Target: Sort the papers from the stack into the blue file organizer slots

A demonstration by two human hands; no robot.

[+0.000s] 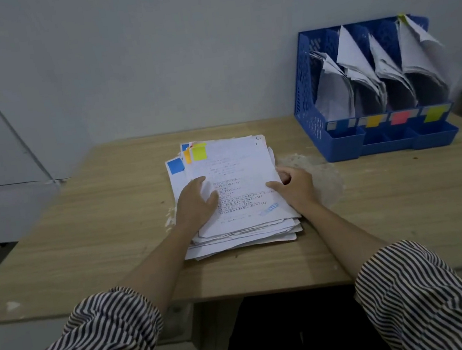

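A stack of white handwritten papers (238, 173) lies in the middle of the wooden table, with blue, orange and yellow sticky tabs at its top left corner. My left hand (195, 203) rests flat on the stack's left side. My right hand (292, 184) pinches the right edge of the top sheet, thumb on top. The blue file organizer (311, 99) stands at the table's back right. It has several slots holding leaning papers, with blue, orange, red and yellow labels along its front.
The wooden table (85, 238) reaches a grey wall at the back. A pale worn patch marks the tabletop right of the stack. A dark object sits at the far right edge. My striped sleeves fill the foreground.
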